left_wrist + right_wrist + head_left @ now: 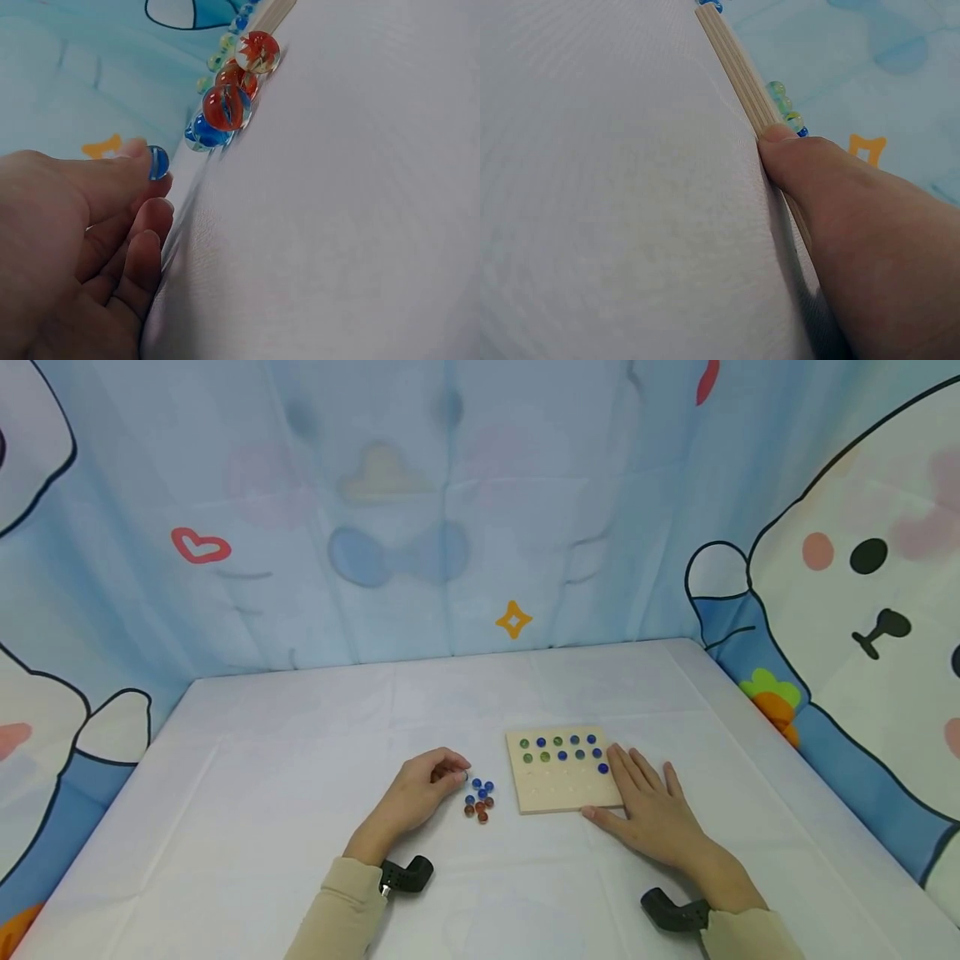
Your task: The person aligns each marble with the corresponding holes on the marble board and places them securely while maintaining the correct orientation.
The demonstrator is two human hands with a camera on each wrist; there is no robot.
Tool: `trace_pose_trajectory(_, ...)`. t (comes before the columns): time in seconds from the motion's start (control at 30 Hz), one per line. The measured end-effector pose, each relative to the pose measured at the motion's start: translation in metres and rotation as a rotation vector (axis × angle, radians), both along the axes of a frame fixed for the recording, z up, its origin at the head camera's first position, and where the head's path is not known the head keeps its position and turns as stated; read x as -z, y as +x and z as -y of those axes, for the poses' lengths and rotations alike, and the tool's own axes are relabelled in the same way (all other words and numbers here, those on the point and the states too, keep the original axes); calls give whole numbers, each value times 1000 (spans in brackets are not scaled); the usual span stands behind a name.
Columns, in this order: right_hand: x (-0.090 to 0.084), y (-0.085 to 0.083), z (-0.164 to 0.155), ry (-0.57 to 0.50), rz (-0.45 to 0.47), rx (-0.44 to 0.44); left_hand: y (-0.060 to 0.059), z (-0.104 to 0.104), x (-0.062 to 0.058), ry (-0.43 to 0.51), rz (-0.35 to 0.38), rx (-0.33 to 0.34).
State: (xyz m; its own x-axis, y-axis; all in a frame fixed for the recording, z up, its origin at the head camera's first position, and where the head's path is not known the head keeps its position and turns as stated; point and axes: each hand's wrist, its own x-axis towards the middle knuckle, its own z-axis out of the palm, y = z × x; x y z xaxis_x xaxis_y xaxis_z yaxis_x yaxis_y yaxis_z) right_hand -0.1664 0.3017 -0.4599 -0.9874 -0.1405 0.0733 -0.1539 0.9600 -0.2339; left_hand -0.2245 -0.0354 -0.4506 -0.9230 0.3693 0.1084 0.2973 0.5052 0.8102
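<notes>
- Left grip (423, 789): narrow, thumb and finger pinching a blue marble (157, 163) by its sides; a fingertip hold likely suits something this small and slick. We read it as just off the pile, near the middle of the surface (300, 760).
- Right grip (660, 810): pinching nothing, fingers straight, thumb against the near edge of the wooden board (566, 795), fingers along its right side. We'd guess it's bracing the board so the marbles don't get jolted.
- Between left grip and board: loose blue marbles (482, 793) and red-brown marbles (482, 817), bunched, probably for short reach.
- Board lies flat, right of the surface's middle, well in from the far edge. Seated marbles (562, 756) fill the two far rows, plus one at the third row's right end; the dimples presumably stop them rolling.
- Beyond the surface's far edge: patterned cloth (397, 610).
</notes>
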Motion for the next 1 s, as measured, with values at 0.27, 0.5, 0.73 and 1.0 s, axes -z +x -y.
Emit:
trace_pose_trajectory(0.27, -2, 0, 0, -7, 2, -1, -1, -2, 1, 64, -6, -68)
trace_pose_trajectory(0.5, -3, 0, 0, -1, -3, 2, -2, -4, 2, 122, -30, -89)
trace_pose_trajectory(0.73, -2, 1, 1, -5, 1, 3, 0, -7, -1, 139, -8, -98)
trace_pose_trajectory(1.0, 0, 0, 1, 8, -4, 5, 2, -11, -5, 148, -20, -98)
